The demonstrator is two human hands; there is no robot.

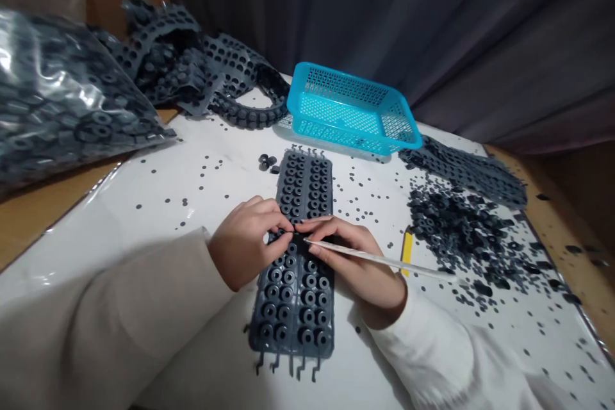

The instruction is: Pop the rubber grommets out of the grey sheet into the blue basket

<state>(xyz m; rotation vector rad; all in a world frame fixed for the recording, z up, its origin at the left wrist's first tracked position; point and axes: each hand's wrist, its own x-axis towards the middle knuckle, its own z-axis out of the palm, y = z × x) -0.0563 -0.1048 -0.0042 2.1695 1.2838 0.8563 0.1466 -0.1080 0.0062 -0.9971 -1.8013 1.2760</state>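
Observation:
A dark grey moulded rubber sheet with rows of small ring-shaped parts lies lengthwise in front of me, thin tabs sticking out at both ends. Over its middle, the fingertips of my left hand are pinched together at a small dark bit that I cannot make out. My right hand meets it from the other side, with a slim whitish stick-like tool held between thumb and fingers. The tool's tip points toward the left fingertips, while its other end reaches out to the right. Both hands partly cover the rings beneath.
Behind the sheet stands a blue plastic basket. A bag of dark rings and piled rubber sheets occupy the left. At right are another sheet, a heap of black scraps and a yellow strip. Small discs dot the white tabletop.

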